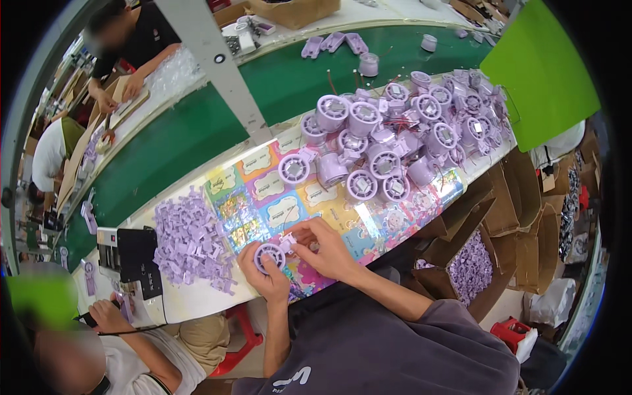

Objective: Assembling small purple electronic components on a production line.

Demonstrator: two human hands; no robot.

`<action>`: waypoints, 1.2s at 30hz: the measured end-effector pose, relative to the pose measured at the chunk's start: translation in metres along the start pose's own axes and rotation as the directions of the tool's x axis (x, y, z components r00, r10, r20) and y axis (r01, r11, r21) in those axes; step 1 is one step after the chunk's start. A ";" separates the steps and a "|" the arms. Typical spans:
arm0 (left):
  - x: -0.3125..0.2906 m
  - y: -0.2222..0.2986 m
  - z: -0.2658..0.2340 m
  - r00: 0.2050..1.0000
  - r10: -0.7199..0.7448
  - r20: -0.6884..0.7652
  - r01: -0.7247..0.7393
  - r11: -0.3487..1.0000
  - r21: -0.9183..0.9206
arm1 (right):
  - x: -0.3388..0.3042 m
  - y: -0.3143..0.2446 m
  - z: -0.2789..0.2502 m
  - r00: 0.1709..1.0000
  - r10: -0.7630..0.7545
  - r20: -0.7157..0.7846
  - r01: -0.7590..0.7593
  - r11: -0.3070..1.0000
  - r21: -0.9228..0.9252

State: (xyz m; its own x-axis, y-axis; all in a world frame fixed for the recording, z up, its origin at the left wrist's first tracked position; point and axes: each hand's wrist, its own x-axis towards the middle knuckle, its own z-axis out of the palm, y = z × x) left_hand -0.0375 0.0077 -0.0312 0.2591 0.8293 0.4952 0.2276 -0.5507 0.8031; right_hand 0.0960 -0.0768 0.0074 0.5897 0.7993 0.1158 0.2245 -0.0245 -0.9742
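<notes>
My left hand [268, 280] is closed around a round lilac fan housing [270, 258] with a spoked face. At its side sits a small lilac plastic piece [288, 243], pinched by the fingers of my right hand [324, 251]. Whether that piece is joined to the housing or separate I cannot tell. Both hands are over a colourful printed sheet [266, 186] on the table. Just left of them lies a heap of small lilac plastic parts [191, 240]. Beyond the hands, to the right, is a large pile of similar fan housings [384, 162], several with thin wires.
A green conveyor belt [178, 148] runs behind the table, crossed by a grey metal post [227, 72]. A black-and-silver device [131, 253] stands at the left beside a seated co-worker [141, 352]. Cardboard boxes [444, 276] with lilac parts stand at the right, below a green panel [540, 72].
</notes>
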 end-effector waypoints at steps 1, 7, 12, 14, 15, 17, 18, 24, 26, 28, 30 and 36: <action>0.000 0.000 -0.001 1.000 0.020 0.004 -0.020 0.999 0.038 | 0.002 0.000 -0.002 0.993 0.071 0.092 -0.076 0.996 0.054; -0.001 0.007 -0.002 0.992 0.120 0.029 -0.122 0.990 0.068 | 0.003 0.014 -0.007 0.904 0.216 0.369 -0.316 0.918 0.239; 0.008 0.019 -0.006 0.955 -0.173 0.243 0.255 0.896 -0.363 | -0.003 0.002 -0.016 0.963 0.095 0.253 -0.155 0.961 0.229; 0.023 0.025 -0.011 0.925 -0.122 0.360 0.217 0.948 -0.235 | -0.004 -0.011 -0.021 0.963 0.070 0.260 -0.126 0.970 0.207; 0.030 0.031 -0.013 0.877 -0.086 0.473 0.154 0.982 -0.106 | -0.005 -0.018 -0.023 0.962 0.042 0.271 -0.096 0.978 0.188; 0.036 0.040 -0.010 0.860 -0.024 0.510 0.101 0.987 -0.125 | -0.008 -0.025 -0.023 0.970 0.030 0.240 -0.072 0.983 0.169; 0.035 0.039 -0.010 0.839 -0.069 0.539 0.182 0.970 -0.159 | -0.009 -0.026 -0.023 0.975 0.046 0.219 -0.086 0.981 0.177; 0.026 0.026 -0.011 0.828 -0.061 0.557 0.277 0.909 -0.311 | -0.009 -0.016 -0.031 0.962 0.069 0.262 -0.125 0.972 0.201; 0.027 0.023 -0.013 0.816 -0.037 0.576 0.284 0.894 -0.345 | -0.010 -0.015 -0.033 0.948 0.075 0.311 -0.143 0.969 0.202; 0.025 0.019 -0.015 0.816 -0.045 0.576 0.342 0.841 -0.419 | -0.010 -0.014 -0.032 0.944 0.005 0.331 -0.075 0.977 0.200; 0.021 0.014 -0.015 0.822 -0.055 0.566 0.361 0.819 -0.445 | -0.010 -0.016 -0.032 0.939 0.019 0.344 -0.089 0.978 0.188; 0.018 0.007 -0.010 0.859 -0.067 0.508 0.365 0.776 -0.514 | -0.013 -0.017 -0.024 0.964 -0.046 0.263 0.033 0.998 0.055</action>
State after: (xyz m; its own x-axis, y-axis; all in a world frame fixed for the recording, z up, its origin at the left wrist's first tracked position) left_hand -0.0407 0.0197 -0.0134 0.6842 0.7006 0.2028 -0.2111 -0.0758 0.9745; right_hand 0.1034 -0.1011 0.0270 0.3538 0.9293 0.1057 0.2011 0.0348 -0.9789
